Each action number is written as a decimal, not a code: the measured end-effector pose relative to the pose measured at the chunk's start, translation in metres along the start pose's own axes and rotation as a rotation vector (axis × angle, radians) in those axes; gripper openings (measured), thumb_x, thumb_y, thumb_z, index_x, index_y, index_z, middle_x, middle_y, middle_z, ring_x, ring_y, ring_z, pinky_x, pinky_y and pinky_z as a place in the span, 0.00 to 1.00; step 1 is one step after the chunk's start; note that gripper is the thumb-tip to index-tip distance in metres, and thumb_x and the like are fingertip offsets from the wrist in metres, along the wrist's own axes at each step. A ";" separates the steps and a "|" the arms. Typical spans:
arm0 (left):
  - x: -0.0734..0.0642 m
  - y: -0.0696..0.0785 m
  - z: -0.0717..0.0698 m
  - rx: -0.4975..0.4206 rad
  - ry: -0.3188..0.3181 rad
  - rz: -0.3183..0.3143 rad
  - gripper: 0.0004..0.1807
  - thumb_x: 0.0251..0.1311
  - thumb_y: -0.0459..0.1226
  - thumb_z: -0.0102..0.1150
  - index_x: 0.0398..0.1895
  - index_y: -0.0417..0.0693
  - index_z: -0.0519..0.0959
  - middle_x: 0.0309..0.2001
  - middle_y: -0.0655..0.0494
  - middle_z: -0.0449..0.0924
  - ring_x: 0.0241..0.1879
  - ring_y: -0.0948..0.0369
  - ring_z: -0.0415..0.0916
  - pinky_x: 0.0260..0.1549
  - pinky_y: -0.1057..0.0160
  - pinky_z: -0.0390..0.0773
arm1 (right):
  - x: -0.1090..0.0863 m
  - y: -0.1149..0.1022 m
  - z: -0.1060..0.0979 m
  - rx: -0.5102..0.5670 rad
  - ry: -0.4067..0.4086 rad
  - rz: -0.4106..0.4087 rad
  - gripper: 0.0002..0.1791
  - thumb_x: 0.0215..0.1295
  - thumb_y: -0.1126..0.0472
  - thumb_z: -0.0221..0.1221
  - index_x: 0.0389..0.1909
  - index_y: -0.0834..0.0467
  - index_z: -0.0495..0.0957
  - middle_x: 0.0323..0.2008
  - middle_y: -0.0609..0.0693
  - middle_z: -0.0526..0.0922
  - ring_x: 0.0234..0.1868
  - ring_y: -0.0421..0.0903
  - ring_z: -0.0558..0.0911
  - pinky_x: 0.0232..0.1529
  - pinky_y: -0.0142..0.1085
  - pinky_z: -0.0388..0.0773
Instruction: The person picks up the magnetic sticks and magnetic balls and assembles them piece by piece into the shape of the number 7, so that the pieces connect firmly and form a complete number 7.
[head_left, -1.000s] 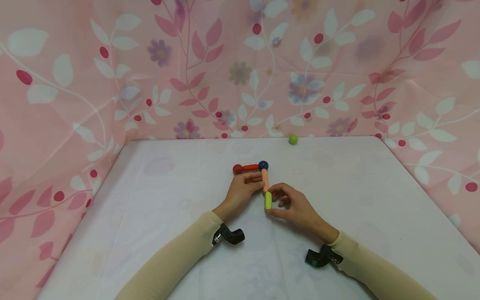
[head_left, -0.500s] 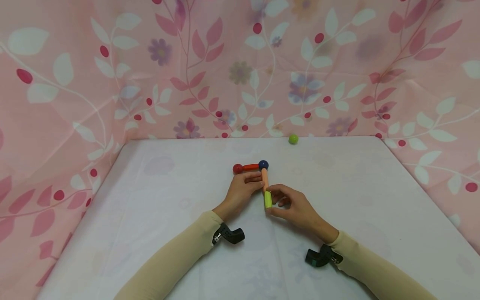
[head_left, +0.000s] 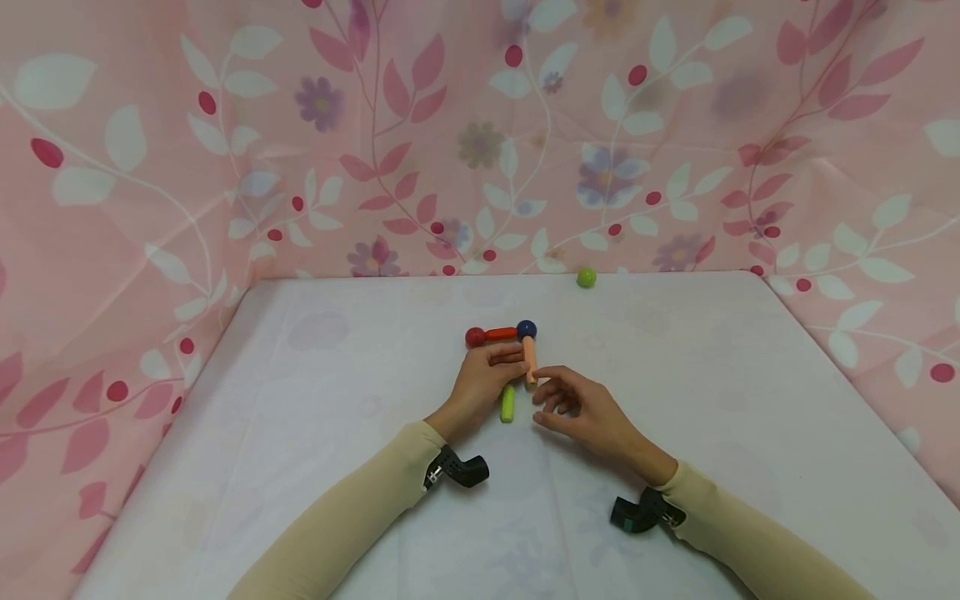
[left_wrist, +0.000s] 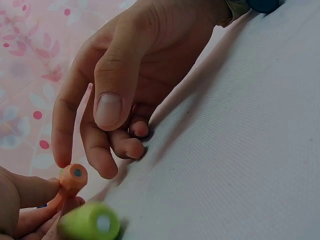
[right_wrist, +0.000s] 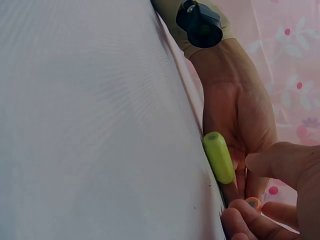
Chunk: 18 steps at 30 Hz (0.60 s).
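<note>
My left hand (head_left: 483, 379) pinches an orange magnetic rod (head_left: 529, 354), whose far end meets a dark blue ball (head_left: 527, 330). From that ball a red rod (head_left: 501, 334) runs left to a red ball (head_left: 475, 337). A lime green rod (head_left: 507, 405) lies just below the left hand's fingers, apart from the orange rod's near end; it looks blurred in the left wrist view. The right hand (head_left: 588, 408) holds nothing. Its fingers are loosely bent, the index fingertip right by the orange rod's near end, where a metal tip shows in the left wrist view.
A bright green ball (head_left: 587, 277) sits at the table's back edge. White cloth covers the table (head_left: 337, 358), and a pink floral curtain (head_left: 420, 133) hangs behind it. Each wrist wears a black camera, such as the left wrist camera (head_left: 467, 472).
The lime green rod has come out of the right hand's pinch, away from the orange rod's end, and now lies left, beside the left hand. The left hand has stayed in place.
</note>
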<state>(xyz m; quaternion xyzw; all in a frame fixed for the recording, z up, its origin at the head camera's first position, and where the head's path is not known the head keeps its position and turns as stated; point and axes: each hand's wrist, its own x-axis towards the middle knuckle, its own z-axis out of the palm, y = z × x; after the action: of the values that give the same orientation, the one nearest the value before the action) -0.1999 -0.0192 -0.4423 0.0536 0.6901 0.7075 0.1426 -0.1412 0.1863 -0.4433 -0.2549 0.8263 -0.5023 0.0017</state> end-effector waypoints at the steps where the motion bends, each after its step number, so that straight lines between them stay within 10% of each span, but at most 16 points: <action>1: 0.000 0.000 0.000 0.001 0.002 -0.002 0.20 0.68 0.30 0.66 0.63 0.37 0.81 0.53 0.47 0.85 0.53 0.55 0.83 0.52 0.60 0.81 | 0.000 0.000 0.000 -0.003 0.006 0.002 0.28 0.64 0.66 0.72 0.63 0.61 0.76 0.43 0.53 0.86 0.39 0.48 0.84 0.38 0.35 0.79; 18: 0.000 0.001 -0.001 -0.005 -0.001 -0.017 0.21 0.68 0.31 0.67 0.63 0.39 0.81 0.53 0.48 0.85 0.53 0.55 0.82 0.47 0.61 0.83 | 0.016 -0.014 0.012 -0.200 -0.045 -0.280 0.16 0.63 0.76 0.66 0.50 0.62 0.86 0.50 0.51 0.87 0.40 0.43 0.82 0.39 0.39 0.83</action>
<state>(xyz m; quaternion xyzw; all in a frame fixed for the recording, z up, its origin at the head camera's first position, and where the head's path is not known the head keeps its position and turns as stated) -0.2002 -0.0204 -0.4413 0.0478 0.6888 0.7078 0.1494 -0.1466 0.1647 -0.4337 -0.3775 0.8283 -0.4072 -0.0750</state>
